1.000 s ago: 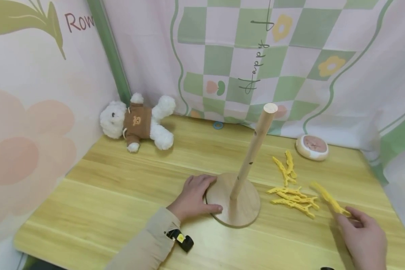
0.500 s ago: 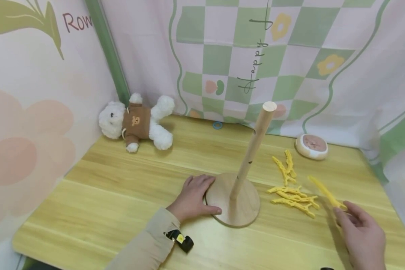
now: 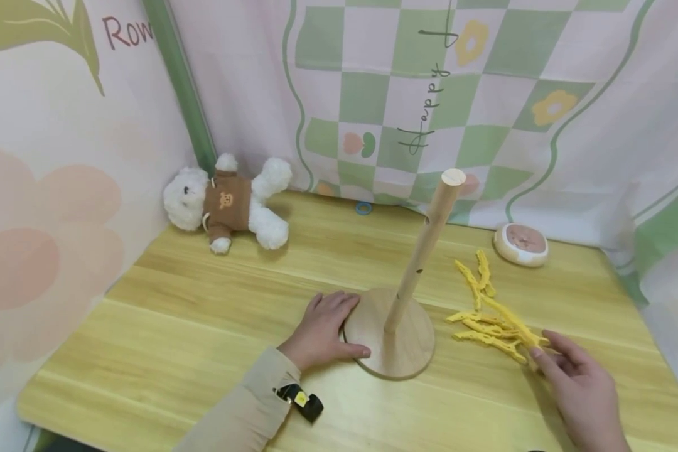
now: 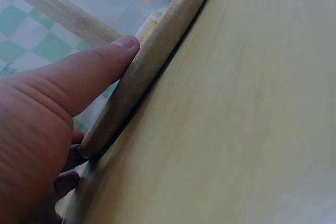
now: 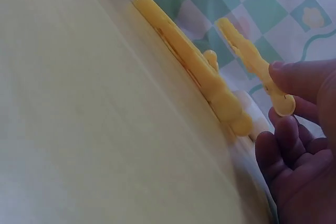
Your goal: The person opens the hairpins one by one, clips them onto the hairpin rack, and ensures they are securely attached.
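Note:
My left hand (image 3: pixel 324 333) rests at the left rim of a wooden stand's round base (image 3: pixel 412 355), fingers spread, its thumb (image 4: pixel 105 66) laid over the rim. An upright wooden pole (image 3: pixel 424 251) with small holes rises from the base. My right hand (image 3: pixel 579 383) pinches a yellow branch-shaped piece (image 5: pixel 252 59) near its end, between thumb and fingers. In the head view the held piece overlaps a pile of similar yellow branch pieces (image 3: pixel 483 340) lying right of the base. Two more yellow pieces (image 3: pixel 469 276) lie just behind that pile.
A white plush toy (image 3: pixel 228 204) in a brown top lies at the back left of the wooden table (image 3: pixel 203 351). At the back right is a small pink-and-white rounded object (image 3: pixel 521 245). A blue ring (image 3: pixel 363 208) lies by the patterned curtain (image 3: pixel 367 100).
My right hand has moved left and slightly up in the head view with the yellow branch piece, which now overlaps the pile. The left hand and the stand have stayed in place.

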The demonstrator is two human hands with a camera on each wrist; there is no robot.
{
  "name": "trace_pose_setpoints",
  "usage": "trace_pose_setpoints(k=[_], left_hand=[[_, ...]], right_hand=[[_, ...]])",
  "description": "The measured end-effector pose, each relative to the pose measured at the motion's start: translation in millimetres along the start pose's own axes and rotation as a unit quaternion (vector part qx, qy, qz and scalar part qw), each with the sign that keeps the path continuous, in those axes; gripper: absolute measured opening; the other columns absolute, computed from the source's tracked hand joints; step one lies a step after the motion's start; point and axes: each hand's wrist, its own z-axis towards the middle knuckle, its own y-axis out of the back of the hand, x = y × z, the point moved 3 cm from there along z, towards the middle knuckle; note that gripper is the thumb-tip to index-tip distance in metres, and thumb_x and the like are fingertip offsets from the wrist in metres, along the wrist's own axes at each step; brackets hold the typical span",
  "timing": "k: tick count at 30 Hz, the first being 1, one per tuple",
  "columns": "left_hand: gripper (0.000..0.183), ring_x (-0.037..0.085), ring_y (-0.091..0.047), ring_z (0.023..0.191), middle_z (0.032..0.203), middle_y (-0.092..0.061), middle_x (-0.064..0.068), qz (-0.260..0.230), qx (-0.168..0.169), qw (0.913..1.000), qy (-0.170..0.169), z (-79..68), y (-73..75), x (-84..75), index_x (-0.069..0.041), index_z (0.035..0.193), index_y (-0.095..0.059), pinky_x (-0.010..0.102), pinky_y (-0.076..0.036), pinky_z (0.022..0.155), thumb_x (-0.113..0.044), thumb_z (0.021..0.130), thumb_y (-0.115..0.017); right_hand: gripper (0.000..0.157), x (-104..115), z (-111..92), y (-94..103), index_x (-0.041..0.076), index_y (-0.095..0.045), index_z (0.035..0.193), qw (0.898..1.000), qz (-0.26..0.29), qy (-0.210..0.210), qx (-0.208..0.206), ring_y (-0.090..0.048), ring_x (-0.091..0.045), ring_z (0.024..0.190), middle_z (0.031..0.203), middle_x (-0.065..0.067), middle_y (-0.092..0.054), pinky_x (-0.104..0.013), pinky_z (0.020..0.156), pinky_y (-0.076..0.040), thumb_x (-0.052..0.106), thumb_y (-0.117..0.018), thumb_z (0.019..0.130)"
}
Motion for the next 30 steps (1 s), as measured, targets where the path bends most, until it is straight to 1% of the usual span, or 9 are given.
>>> trace_pose_setpoints(k=[3, 8, 13, 16, 20, 24, 30], left_hand=[[0.105, 0.025, -0.027, 0.149, 0.158, -0.039, 0.003, -0.002, 0.003, 1.0, 0.001, -0.2, 0.0, 0.0, -0.012, 0.156, -0.036, 0.052, -0.005, 0.123, -0.066, 0.076, -0.076], [0.103, 0.027, -0.028, 0.149, 0.158, -0.04, 0.004, -0.008, 0.002, 1.0, -0.002, -0.7, 1.1, -1.0, -0.011, 0.156, -0.037, 0.053, -0.007, 0.123, -0.065, 0.077, -0.077], [0.102, 0.027, -0.028, 0.149, 0.157, -0.041, 0.003, -0.009, 0.003, 1.0, -0.002, -1.5, 2.1, -1.0, -0.011, 0.155, -0.038, 0.053, -0.007, 0.123, -0.064, 0.077, -0.077], [0.103, 0.026, -0.028, 0.149, 0.158, -0.04, 0.002, -0.007, 0.005, 1.0, 0.001, -1.7, 2.0, -0.2, -0.012, 0.156, -0.037, 0.052, -0.006, 0.123, -0.065, 0.077, -0.076], [0.103, 0.026, -0.028, 0.149, 0.158, -0.04, 0.003, -0.005, 0.001, 1.0, -0.001, -1.7, 1.8, 0.7, -0.011, 0.156, -0.037, 0.052, -0.007, 0.123, -0.065, 0.077, -0.076], [0.103, 0.026, -0.029, 0.149, 0.157, -0.041, 0.003, -0.002, -0.004, 1.0, -0.006, -1.8, 2.0, 0.9, -0.011, 0.155, -0.038, 0.053, -0.008, 0.123, -0.065, 0.077, -0.076], [0.104, 0.026, -0.029, 0.149, 0.157, -0.041, 0.004, 0.005, -0.006, 0.9999, -0.008, -0.9, 1.5, 1.1, -0.01, 0.155, -0.037, 0.054, -0.009, 0.122, -0.067, 0.077, -0.075]], right_hand=[[0.046, 2, -2, -3.3, 0.006, -0.062, 0.134, 1.0, -0.009, 0.009, 0.009, -0.064, 0.006, 0.073, 0.082, 0.021, -0.07, -0.006, 0.065, -0.049, 0.018, -0.076, 0.091], [0.047, 5, -4, -5.0, 0.006, -0.061, 0.135, 0.999, -0.02, 0.02, 0.02, -0.065, 0.004, 0.073, 0.081, 0.014, -0.071, -0.009, 0.064, -0.05, 0.018, -0.076, 0.092], [0.044, 10, -7, -10.8, 0.004, -0.063, 0.132, 0.998, -0.015, 0.045, 0.032, -0.064, 0.002, 0.072, 0.079, 0.009, -0.072, -0.011, 0.062, -0.05, 0.013, -0.075, 0.091], [0.042, 14, -9, -15.8, 0.001, -0.064, 0.129, 0.997, -0.032, 0.067, 0.039, -0.062, 0.001, 0.069, 0.076, 0.009, -0.07, -0.012, 0.06, -0.048, 0.011, -0.076, 0.09], [0.042, 20, -13, -22.3, -0.002, -0.065, 0.126, 0.994, -0.06, 0.084, 0.043, -0.058, -0.002, 0.064, 0.072, 0.007, -0.067, -0.015, 0.054, -0.045, 0.015, -0.078, 0.089], [0.041, 24, -16, -26.7, 0.0, -0.066, 0.124, 0.992, -0.072, 0.097, 0.045, -0.055, -0.005, 0.058, 0.068, 0.003, -0.064, -0.02, 0.05, -0.043, 0.017, -0.079, 0.089], [0.037, 30, -19, -30.2, 0.005, -0.069, 0.121, 0.989, -0.083, 0.114, 0.044, -0.048, -0.007, 0.055, 0.065, 0.004, -0.057, -0.023, 0.047, -0.037, 0.016, -0.08, 0.088]])
